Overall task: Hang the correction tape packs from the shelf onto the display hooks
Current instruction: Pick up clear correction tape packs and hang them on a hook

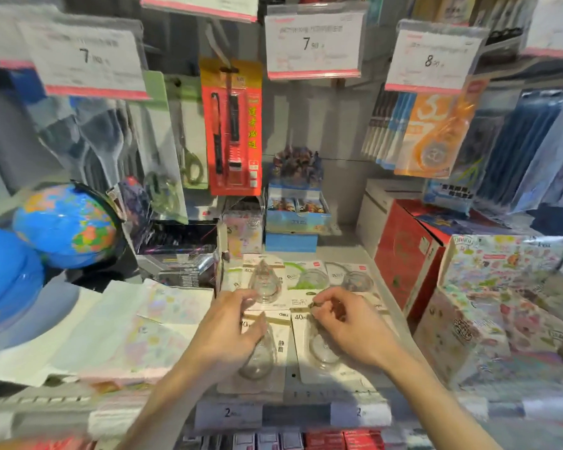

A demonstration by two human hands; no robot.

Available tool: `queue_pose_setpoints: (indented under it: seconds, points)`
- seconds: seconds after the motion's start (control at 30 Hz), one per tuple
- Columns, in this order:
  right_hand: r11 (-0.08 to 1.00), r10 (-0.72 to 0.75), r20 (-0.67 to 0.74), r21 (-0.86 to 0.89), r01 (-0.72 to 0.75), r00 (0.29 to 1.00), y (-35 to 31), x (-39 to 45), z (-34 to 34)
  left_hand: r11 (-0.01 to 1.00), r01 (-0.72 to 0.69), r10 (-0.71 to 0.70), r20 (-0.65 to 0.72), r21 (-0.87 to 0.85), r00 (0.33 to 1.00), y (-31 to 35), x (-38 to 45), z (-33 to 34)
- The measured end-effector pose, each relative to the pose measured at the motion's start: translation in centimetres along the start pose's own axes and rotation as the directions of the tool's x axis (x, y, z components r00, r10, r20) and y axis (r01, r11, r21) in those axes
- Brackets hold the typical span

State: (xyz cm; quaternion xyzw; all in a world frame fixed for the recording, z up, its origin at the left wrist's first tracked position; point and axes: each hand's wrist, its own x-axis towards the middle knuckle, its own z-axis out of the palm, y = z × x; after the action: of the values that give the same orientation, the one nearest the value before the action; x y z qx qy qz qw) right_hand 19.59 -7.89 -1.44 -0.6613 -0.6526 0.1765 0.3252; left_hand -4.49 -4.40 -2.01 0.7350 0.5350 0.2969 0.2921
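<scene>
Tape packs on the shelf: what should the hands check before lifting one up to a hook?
1. Tape packs lying flat on the shelf: ok.
2. Left hand on the near left pack: ok.
3. Right hand pinching a pack: cannot tell, blurred.
4. Only one pack per hand: cannot tell.
5. Free hook above: cannot tell.
</scene>
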Motion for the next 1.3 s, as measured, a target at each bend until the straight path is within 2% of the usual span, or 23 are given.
queue_pose_setpoints:
  seconds: [0.07,0.17,0.3,0.43,0.53,0.63,0.77,0.9,1.13,1.3]
  points:
    - [0.996,-0.044,0.011,-0.078,0.045,0.999,0.2,0.8,0.5,0.998,0.041,-0.042,0.010,0.050,0.999,0.1,1.2,0.4]
    - [0.988,-0.064,0.014,-0.140,0.065,0.998,1.1,1.4,1.0,0.983,0.103,-0.096,-0.053,0.149,0.994,0.5,3.5,1.1]
    - [0.993,-0.051,0.050,-0.105,0.056,0.997,2.4,1.5,1.3,0.939,0.241,-0.233,-0.060,0.244,0.971,1.2,6.2,2.1]
    - [0.999,-0.021,0.039,-0.046,0.023,0.999,3.0,1.4,1.5,0.934,0.249,-0.229,-0.106,0.258,0.968,1.8,7.6,2.2]
    - [1.000,-0.011,0.047,-0.001,0.011,0.999,3.3,1.3,1.5,0.951,0.246,-0.227,-0.121,0.186,0.966,2.0,8.1,2.0]
    - [1.000,-0.008,0.042,0.008,0.008,0.999,3.3,1.3,1.4,0.972,0.235,-0.233,-0.078,0.011,0.969,2.2,8.5,1.8]
    - [1.000,-0.001,0.035,0.005,0.001,0.999,3.3,1.4,1.4,0.940,0.269,-0.286,-0.052,-0.210,0.957,2.3,8.7,1.3]
    - [1.000,-0.001,0.032,-0.017,0.001,0.999,3.4,1.4,1.6,0.950,0.182,-0.214,-0.103,-0.254,0.971,2.7,8.4,0.5]
    - [0.999,-0.019,0.025,-0.044,0.020,1.000,2.9,1.8,1.1,0.922,0.110,-0.131,-0.033,-0.372,0.991,2.5,5.1,-2.8]
    - [0.988,-0.108,0.054,-0.103,0.113,0.993,0.6,3.0,1.1,0.917,0.054,-0.072,-0.029,-0.396,0.997,1.0,1.7,-5.6]
